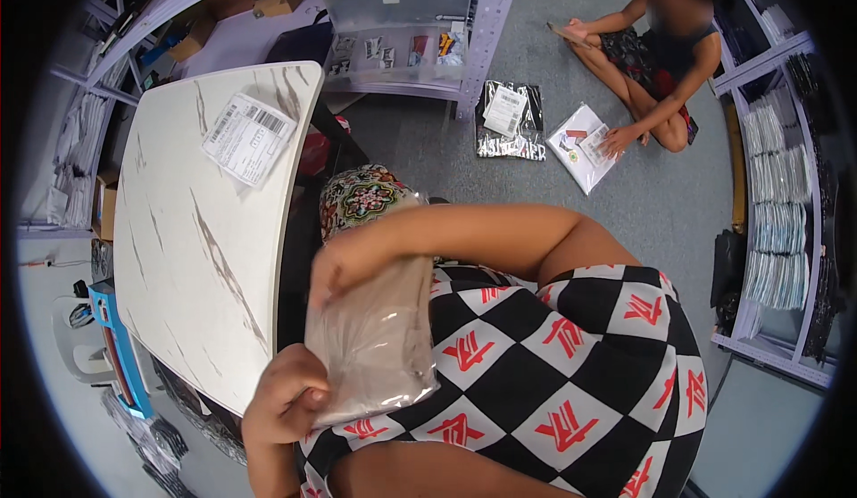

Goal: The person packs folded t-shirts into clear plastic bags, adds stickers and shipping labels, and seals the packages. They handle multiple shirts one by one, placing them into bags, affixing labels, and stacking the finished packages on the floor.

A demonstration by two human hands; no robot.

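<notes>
A clear plastic packet (pixel 375 342), glossy and creased with something pale grey-beige in it, is held against my checkered top. My left hand (pixel 287 391) is closed on its lower corner, the thumb bent over the plastic. Reaching across from above, my right hand (pixel 328 270) is at the packet's upper edge. Its fingers are smeared by motion and partly hidden, so their grip cannot be made out. Close by stands a white marble-patterned table (pixel 192 257), bearing a white parcel (pixel 249 139) with printed labels.
At the upper right a person (pixel 674 52) sits on the floor, one hand on a white packet (pixel 585 154). Beside it lies a black packet (pixel 527 145). A lidded plastic bin (pixel 402 29) stands behind the table. Shelves (pixel 777 203) with stacked packets line the right side.
</notes>
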